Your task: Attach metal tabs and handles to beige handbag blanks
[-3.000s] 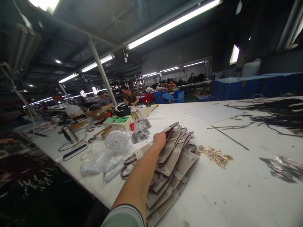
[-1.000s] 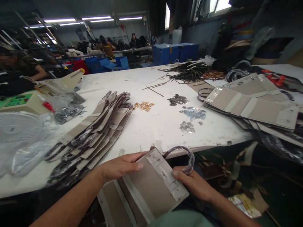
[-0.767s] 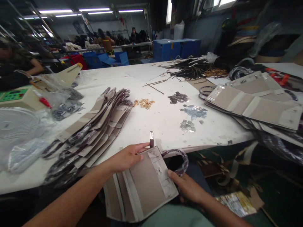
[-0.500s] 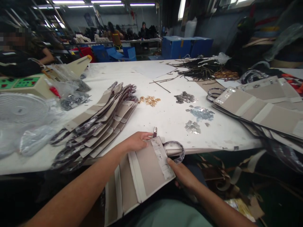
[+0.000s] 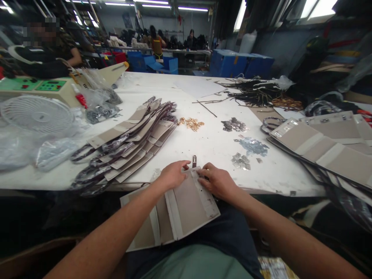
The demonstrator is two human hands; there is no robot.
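A beige bag panel (image 5: 190, 203) with pale cross strips rests tilted over my lap, its upper end at the table edge. A short dark strap with a shiny metal end (image 5: 194, 159) sticks out past its top edge. My left hand (image 5: 173, 175) grips the panel's upper left edge, thumb and fingers close to the strap. Curled over the white strip along the top is my right hand (image 5: 218, 181); its fingertips are bent together there, and whatever is between them is too small to make out. The panel's plastic-wrapped handle is hidden.
Left lie stacked bag panels (image 5: 139, 135) with wrapped handles and a white fan (image 5: 39, 114). Gold hardware (image 5: 192, 124), dark metal plates (image 5: 235, 124) and silvery plates (image 5: 252, 146) form piles. More panels (image 5: 314, 141) overhang the right edge. A co-worker (image 5: 58, 50) is at far left.
My right hand has left the panel's right side, near the wrapped handle, for its top strip by the strap. The panel has turned slightly and lies flatter. My left hand keeps its hold.
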